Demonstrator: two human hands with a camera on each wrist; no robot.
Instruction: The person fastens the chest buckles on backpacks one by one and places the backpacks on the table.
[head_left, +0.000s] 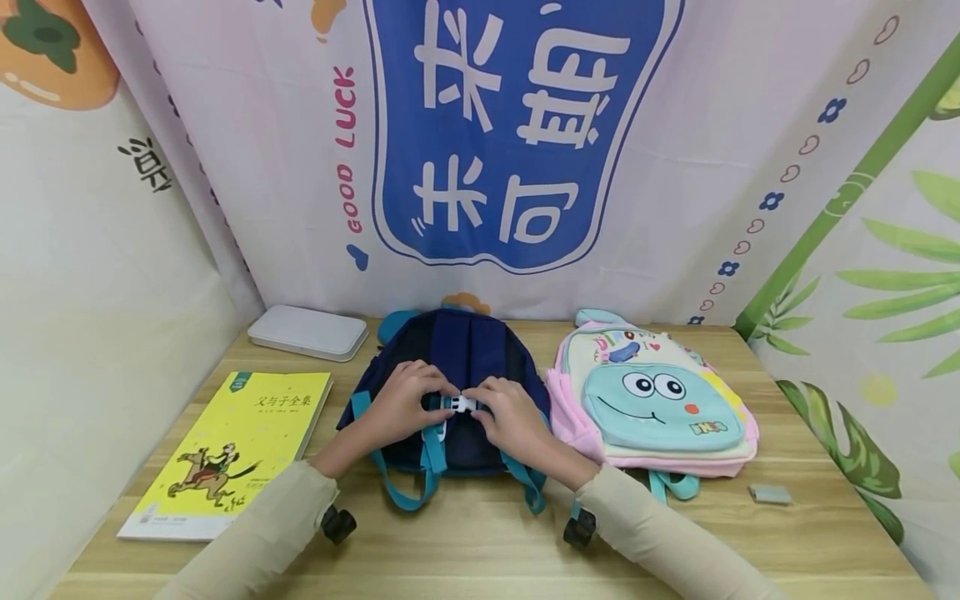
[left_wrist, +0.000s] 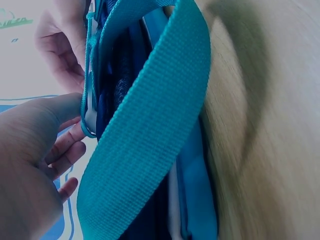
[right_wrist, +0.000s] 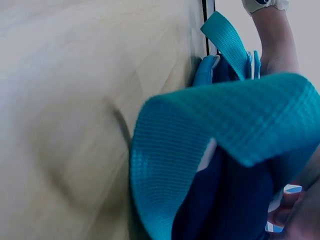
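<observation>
A navy backpack (head_left: 471, 350) with teal straps lies on the table, straps facing up. Over its middle, both hands pinch a white buckle (head_left: 462, 403). The left hand (head_left: 408, 400) holds the buckle's left end between thumb and fingers, and the right hand (head_left: 513, 414) holds its right end; the two ends look joined or nearly so. In the left wrist view, a wide teal strap (left_wrist: 150, 115) crosses in front, with the left hand (left_wrist: 30, 150) beside it. A teal strap (right_wrist: 220, 115) hides most of the right hand (right_wrist: 305, 215) in the right wrist view.
A yellow book (head_left: 232, 450) lies at the left, below a silver case (head_left: 307, 331). A pink and teal cartoon backpack (head_left: 660, 400) sits against the navy one's right side. A small grey object (head_left: 769, 494) is at the right. A printed cloth hangs behind the table.
</observation>
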